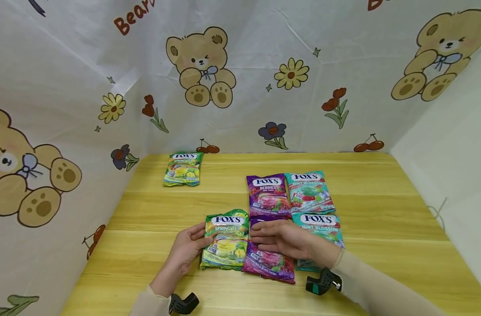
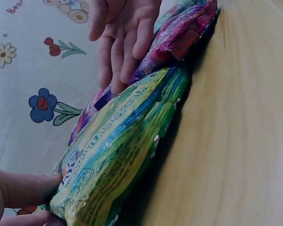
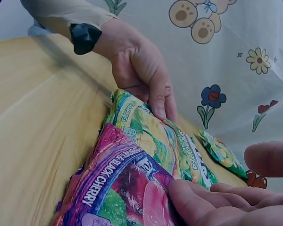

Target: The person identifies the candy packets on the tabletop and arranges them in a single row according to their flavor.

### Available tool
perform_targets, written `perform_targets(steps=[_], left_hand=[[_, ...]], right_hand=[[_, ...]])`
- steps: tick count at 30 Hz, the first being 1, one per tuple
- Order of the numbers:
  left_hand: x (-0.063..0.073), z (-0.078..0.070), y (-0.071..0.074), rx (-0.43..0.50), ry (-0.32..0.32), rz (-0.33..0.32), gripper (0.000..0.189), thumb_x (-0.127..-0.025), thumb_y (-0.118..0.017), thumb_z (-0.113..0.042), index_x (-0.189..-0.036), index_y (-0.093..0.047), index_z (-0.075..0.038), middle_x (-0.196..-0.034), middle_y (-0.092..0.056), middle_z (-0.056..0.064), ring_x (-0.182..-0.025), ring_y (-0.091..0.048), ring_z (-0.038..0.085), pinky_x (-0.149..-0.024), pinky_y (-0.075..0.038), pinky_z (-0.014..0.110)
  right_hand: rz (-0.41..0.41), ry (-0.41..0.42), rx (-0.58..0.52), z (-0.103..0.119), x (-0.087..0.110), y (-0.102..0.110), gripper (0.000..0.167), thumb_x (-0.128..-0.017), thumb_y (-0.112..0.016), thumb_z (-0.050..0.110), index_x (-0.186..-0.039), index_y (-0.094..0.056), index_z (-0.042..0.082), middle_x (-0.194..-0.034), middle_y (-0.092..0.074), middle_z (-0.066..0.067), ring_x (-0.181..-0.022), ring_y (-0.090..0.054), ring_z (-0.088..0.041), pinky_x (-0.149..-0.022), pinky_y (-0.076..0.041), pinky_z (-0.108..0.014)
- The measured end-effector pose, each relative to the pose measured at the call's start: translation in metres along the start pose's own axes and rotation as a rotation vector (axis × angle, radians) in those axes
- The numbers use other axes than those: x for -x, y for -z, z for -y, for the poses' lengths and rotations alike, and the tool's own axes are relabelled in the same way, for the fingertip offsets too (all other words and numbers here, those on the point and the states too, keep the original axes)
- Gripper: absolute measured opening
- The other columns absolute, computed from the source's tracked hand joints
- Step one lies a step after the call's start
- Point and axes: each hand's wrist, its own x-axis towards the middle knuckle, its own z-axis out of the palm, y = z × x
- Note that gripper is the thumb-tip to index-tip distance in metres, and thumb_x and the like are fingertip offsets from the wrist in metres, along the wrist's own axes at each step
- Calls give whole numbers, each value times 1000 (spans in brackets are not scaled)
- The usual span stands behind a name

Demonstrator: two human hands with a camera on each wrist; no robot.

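Observation:
By its left edge, my left hand (image 1: 187, 248) pinches a green and yellow Fox's Spring Tea candy bag (image 1: 226, 245), thumb on top. The left wrist view shows that thumb (image 2: 30, 188) against the wrapper. My right hand (image 1: 281, 239) lies over a purple Fox's Berries bag (image 1: 270, 263), fingers straight and together, reaching the Spring Tea bag's right edge. The two bags lie side by side, edges meeting. Part of the purple bag's upper half is hidden under the right hand. In the right wrist view the right fingers (image 3: 198, 197) touch the purple bag.
Behind the near purple bag lies another Berries bag (image 1: 268, 195). Two teal Mint Blossom bags, one far (image 1: 309, 191) and one near (image 1: 323, 228), form a column on the right. A second Spring Tea bag (image 1: 183, 169) lies at the back left of the wooden table (image 1: 145, 237).

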Motion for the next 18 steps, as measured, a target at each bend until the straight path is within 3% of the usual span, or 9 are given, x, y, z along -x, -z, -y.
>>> perform_targets(steps=[7, 13, 18], left_hand=[[-1, -3, 7, -19, 7, -1, 54, -98, -65, 3, -150, -49, 3, -147, -54, 30, -116, -69, 30, -88, -63, 36], [-5, -1, 13, 9, 35, 25, 57, -99, -60, 6, -154, -45, 0, -152, -49, 28, -112, -71, 34, -84, -64, 46], [-8, 0, 17, 2, 45, 48, 58, -101, -59, 4, -155, -42, -1, -156, -45, 27, -114, -71, 35, -84, -64, 46]], right_hand=[[26, 4, -71, -7, -4, -6, 58, -110, -42, 13, -159, -21, -10, -164, -27, -31, -153, -29, -44, -125, -32, -50], [-26, -18, -122, -13, -8, -19, 62, -109, -46, 13, -160, -18, -10, -165, -24, -33, -154, -26, -45, -125, -29, -53], [-39, -13, -134, -15, -11, -28, 65, -108, -48, 14, -160, -17, -10, -166, -20, -33, -155, -21, -46, -127, -25, -54]])
